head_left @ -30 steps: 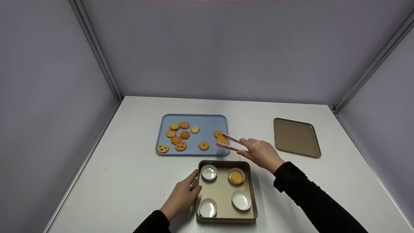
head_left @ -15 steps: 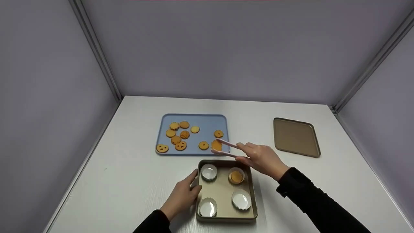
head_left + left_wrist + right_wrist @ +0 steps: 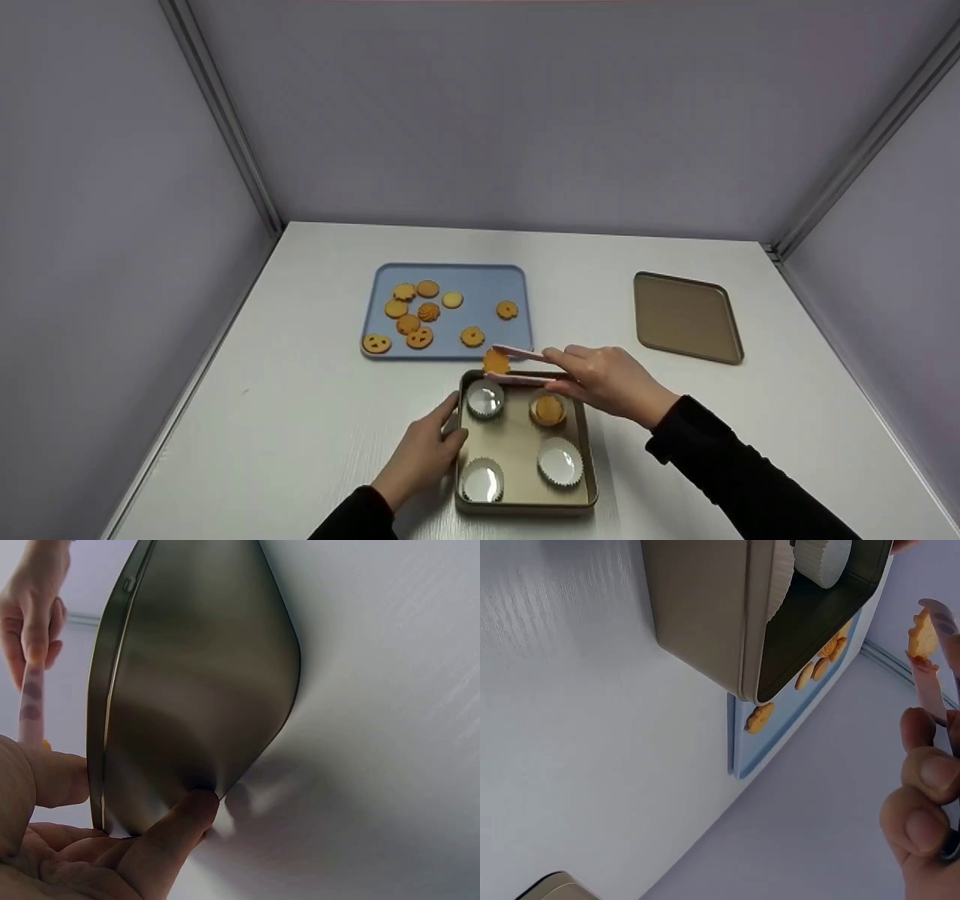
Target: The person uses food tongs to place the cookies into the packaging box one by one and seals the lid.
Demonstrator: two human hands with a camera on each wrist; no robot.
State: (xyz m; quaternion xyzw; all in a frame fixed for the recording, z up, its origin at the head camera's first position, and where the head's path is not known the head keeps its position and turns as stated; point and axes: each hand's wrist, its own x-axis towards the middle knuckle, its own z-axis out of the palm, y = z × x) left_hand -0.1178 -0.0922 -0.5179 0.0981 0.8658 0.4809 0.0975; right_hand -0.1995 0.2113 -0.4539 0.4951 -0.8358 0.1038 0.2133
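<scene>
My right hand point(image 3: 611, 379) grips pale pink tongs point(image 3: 521, 379). Between the tong tips is a scalloped golden cookie point(image 3: 496, 361), held above the far rim of a bronze baking tin point(image 3: 517, 510). In the right wrist view the cookie point(image 3: 922, 636) sits edge-on in the tongs point(image 3: 928, 690). My left hand point(image 3: 421, 454) holds the tin's left side; in the left wrist view its thumb lies at the rim and other fingers press the outer wall point(image 3: 187, 682). Inside the tin are white paper cups point(image 3: 560, 463), and one at the far right contains a cookie point(image 3: 550, 409).
Beyond the tin lies a blue tray point(image 3: 487, 281) with several cookies point(image 3: 429, 312), mostly clustered on its left half. A flat bronze lid point(image 3: 686, 319) rests at the right on the white table point(image 3: 285, 375). Grey panels point(image 3: 487, 112) enclose the back and sides.
My right hand has brought the tongs and cookie off the blue tray, toward me and slightly left, to the tin's far rim. The left hand and tin have stayed put.
</scene>
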